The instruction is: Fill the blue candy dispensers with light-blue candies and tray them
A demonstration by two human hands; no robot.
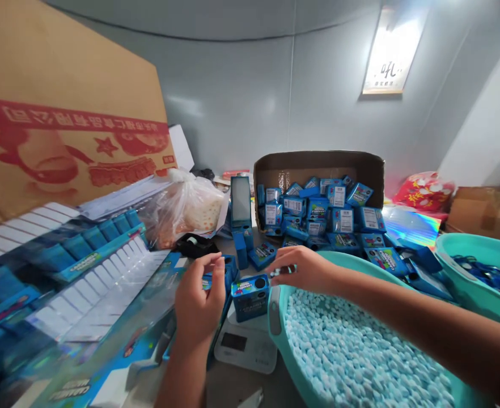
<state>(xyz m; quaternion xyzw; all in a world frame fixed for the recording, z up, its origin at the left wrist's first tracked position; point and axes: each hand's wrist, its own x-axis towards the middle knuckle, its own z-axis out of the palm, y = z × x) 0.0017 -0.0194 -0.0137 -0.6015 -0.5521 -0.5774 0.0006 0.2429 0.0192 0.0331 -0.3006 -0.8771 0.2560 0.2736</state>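
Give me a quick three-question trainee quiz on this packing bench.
1. True or false: the small blue box stands on the white scale.
2. What fills the teal basin under the right hand?
3. The cardboard carton at the back holds: A) blue boxes B) bottles C) tape rolls.

Key: 1 true; 2 small pale blue tablets; 3 A.

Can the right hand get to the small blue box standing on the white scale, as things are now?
Probably yes. The right hand hovers just right of the small blue box on the white scale, with nothing between them; the left hand is on the other side.
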